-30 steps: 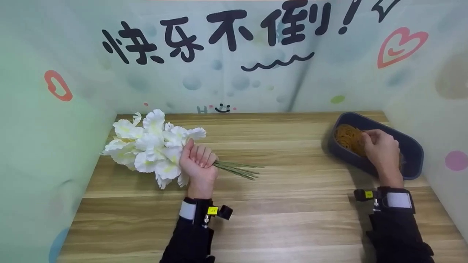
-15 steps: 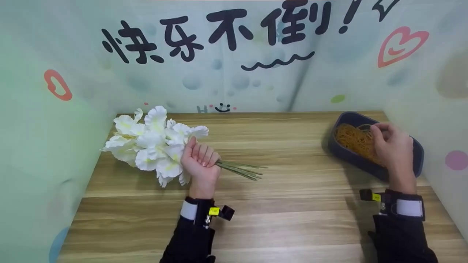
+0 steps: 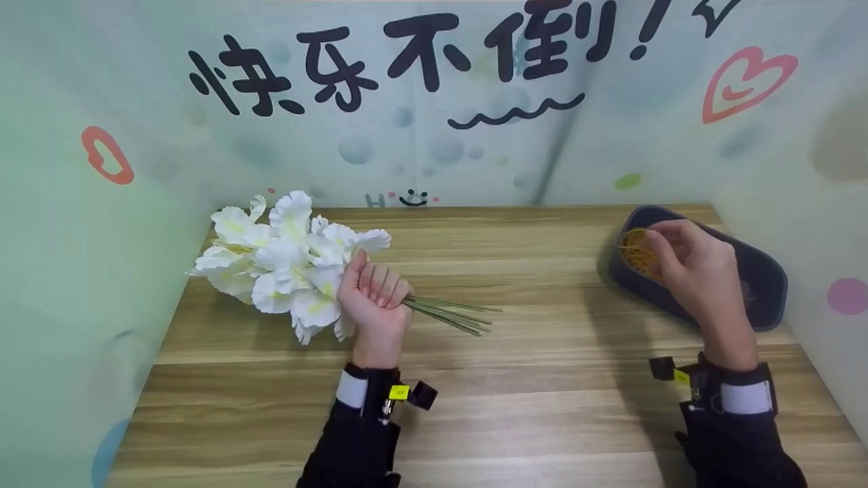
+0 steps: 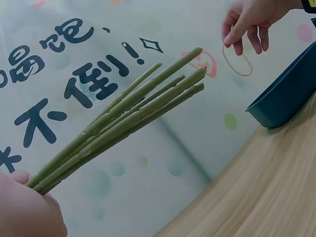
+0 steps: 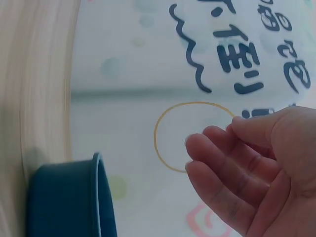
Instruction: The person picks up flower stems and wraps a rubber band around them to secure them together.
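My left hand (image 3: 374,288) grips a bunch of white artificial flowers (image 3: 288,261) by their green stems (image 4: 123,116), blooms to the left and stem ends sticking out to the right. Over the dark blue box (image 3: 763,298), my right hand (image 3: 698,268) pinches one thin rubber band (image 5: 156,136) between thumb and index finger. The band hangs as a loose loop, clear of the box in the left wrist view. A pile of tan rubber bands (image 3: 637,254) lies in the box's left end, partly hidden behind the right hand.
The wood-grain table (image 3: 515,379) stretches between the two hands. A printed backdrop (image 3: 475,156) with black lettering rises behind it, and similar walls close in on the left and right. The box stands at the back right corner, near the right wall.
My right hand has come up from the pile in the box, shifted right, then moved back left with a rubber band in its fingertips. The flowers and left hand have shifted only slightly.
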`<action>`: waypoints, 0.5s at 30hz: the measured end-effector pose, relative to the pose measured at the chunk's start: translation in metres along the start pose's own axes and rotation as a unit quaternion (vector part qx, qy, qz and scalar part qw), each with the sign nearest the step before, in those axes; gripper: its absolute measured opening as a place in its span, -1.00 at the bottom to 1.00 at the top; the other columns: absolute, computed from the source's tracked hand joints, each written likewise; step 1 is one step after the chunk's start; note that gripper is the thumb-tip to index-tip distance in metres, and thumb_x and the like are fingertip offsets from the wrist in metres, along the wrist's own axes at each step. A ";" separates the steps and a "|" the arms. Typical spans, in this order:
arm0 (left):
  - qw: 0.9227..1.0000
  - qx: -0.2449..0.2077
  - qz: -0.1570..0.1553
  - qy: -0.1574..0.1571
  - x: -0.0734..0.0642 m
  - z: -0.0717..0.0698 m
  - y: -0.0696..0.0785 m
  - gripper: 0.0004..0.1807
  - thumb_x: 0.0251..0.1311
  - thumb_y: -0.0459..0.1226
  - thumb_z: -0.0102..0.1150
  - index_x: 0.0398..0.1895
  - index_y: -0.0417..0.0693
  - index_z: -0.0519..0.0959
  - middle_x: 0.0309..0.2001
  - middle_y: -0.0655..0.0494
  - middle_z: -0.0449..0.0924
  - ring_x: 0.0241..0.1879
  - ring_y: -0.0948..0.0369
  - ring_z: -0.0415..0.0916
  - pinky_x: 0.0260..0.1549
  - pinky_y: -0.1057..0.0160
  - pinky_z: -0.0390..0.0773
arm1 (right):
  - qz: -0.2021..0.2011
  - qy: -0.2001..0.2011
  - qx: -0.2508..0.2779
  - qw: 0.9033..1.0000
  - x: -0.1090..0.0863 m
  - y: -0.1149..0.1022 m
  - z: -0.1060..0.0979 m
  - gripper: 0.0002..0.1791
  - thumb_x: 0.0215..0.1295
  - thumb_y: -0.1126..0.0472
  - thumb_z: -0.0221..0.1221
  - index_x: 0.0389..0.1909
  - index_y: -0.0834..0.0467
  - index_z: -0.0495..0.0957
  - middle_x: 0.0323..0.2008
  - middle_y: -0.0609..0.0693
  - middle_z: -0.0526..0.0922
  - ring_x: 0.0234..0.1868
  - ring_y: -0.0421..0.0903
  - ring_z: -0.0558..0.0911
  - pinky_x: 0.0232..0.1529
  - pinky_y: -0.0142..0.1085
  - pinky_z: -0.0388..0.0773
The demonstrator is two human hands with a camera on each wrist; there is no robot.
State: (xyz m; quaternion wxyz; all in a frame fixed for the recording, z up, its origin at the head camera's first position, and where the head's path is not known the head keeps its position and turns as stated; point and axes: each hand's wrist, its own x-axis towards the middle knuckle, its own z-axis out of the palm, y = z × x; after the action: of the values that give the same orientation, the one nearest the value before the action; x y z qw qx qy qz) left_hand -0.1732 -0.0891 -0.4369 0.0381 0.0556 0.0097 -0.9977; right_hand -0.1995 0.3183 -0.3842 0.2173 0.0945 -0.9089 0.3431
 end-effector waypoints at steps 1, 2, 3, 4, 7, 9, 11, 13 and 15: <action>1.000 0.000 0.000 0.002 0.000 0.000 0.000 -0.22 0.83 -0.14 -0.33 -0.84 0.05 0.19 -0.85 0.24 0.08 -0.67 0.35 -0.29 -0.67 0.43 -0.24 | -0.010 -0.002 0.005 1.000 -0.001 -0.003 0.001 -0.76 0.69 0.24 0.30 0.08 0.37 0.71 -0.15 0.46 0.83 -0.49 -0.79 0.52 -0.43 -0.79 0.44; 1.000 0.002 0.001 0.003 -0.001 0.001 -0.001 -0.22 0.83 -0.14 -0.33 -0.84 0.05 0.19 -0.85 0.24 0.09 -0.67 0.35 -0.29 -0.68 0.43 -0.23 | -0.021 -0.005 0.007 1.000 -0.002 -0.007 0.002 -0.78 0.67 0.26 0.31 0.06 0.37 0.72 -0.17 0.44 0.84 -0.49 -0.79 0.52 -0.41 -0.80 0.45; 1.000 0.003 0.002 0.004 -0.001 0.001 -0.001 -0.22 0.83 -0.14 -0.32 -0.84 0.05 0.19 -0.86 0.24 0.09 -0.67 0.35 -0.28 -0.68 0.43 -0.23 | -0.034 -0.009 0.008 0.999 -0.003 -0.010 0.003 -0.81 0.65 0.29 0.32 0.05 0.36 0.72 -0.19 0.42 0.84 -0.47 -0.80 0.52 -0.39 -0.80 0.45; 1.000 0.003 0.001 0.004 -0.001 0.001 -0.001 -0.22 0.83 -0.14 -0.32 -0.84 0.05 0.19 -0.86 0.24 0.10 -0.67 0.35 -0.28 -0.68 0.43 -0.22 | -0.047 -0.013 0.006 0.999 -0.004 -0.013 0.003 -0.83 0.64 0.31 0.33 0.04 0.36 0.73 -0.21 0.39 0.85 -0.46 -0.80 0.52 -0.38 -0.80 0.45; 1.000 0.008 0.002 0.002 -0.002 0.002 -0.001 -0.22 0.84 -0.14 -0.32 -0.83 0.05 0.19 -0.86 0.23 0.13 -0.67 0.34 -0.27 -0.69 0.42 -0.20 | -0.089 -0.024 -0.006 0.996 -0.008 -0.022 0.006 -0.89 0.60 0.35 0.35 0.00 0.32 0.75 -0.25 0.28 0.86 -0.43 -0.79 0.53 -0.38 -0.77 0.44; 1.000 0.010 0.003 -0.001 -0.002 0.002 -0.002 -0.23 0.83 -0.14 -0.32 -0.82 0.06 0.19 -0.86 0.24 0.13 -0.67 0.34 -0.27 -0.69 0.43 -0.20 | -0.117 -0.030 -0.018 0.993 -0.010 -0.029 0.008 -0.91 0.58 0.36 0.37 -0.02 0.30 0.76 -0.26 0.20 0.87 -0.43 -0.72 0.58 -0.36 -0.75 0.44; 1.000 0.011 0.003 -0.005 -0.002 0.002 -0.002 -0.24 0.83 -0.14 -0.33 -0.82 0.07 0.18 -0.85 0.24 0.11 -0.67 0.35 -0.27 -0.69 0.44 -0.21 | -0.141 -0.038 -0.027 0.989 -0.013 -0.035 0.010 -0.92 0.54 0.38 0.39 -0.04 0.28 0.77 -0.28 0.14 0.86 -0.41 -0.60 0.63 -0.32 -0.73 0.45; 1.000 0.010 0.000 -0.009 -0.002 0.002 -0.002 -0.24 0.83 -0.14 -0.35 -0.81 0.07 0.17 -0.84 0.25 0.08 -0.67 0.35 -0.28 -0.67 0.44 -0.22 | -0.169 -0.049 -0.035 0.984 -0.015 -0.040 0.013 -0.92 0.52 0.40 0.41 -0.05 0.26 0.78 -0.30 0.09 0.85 -0.42 -0.44 0.69 -0.29 -0.71 0.47; 1.000 0.012 -0.001 -0.011 -0.003 0.002 -0.002 -0.25 0.82 -0.14 -0.37 -0.81 0.07 0.16 -0.83 0.26 0.05 -0.67 0.36 -0.28 -0.67 0.45 -0.23 | -0.201 -0.064 -0.037 0.977 -0.018 -0.044 0.016 -0.90 0.48 0.43 0.42 -0.06 0.24 0.79 -0.31 0.06 0.84 -0.42 -0.32 0.72 -0.27 -0.68 0.51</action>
State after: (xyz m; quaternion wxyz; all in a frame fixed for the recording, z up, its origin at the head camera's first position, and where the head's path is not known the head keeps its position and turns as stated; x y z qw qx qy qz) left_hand -0.1709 -0.0869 -0.4348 0.0365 0.0449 -0.0026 -0.9983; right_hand -0.1742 0.2753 -0.3774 0.2267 0.2886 -0.8953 0.2524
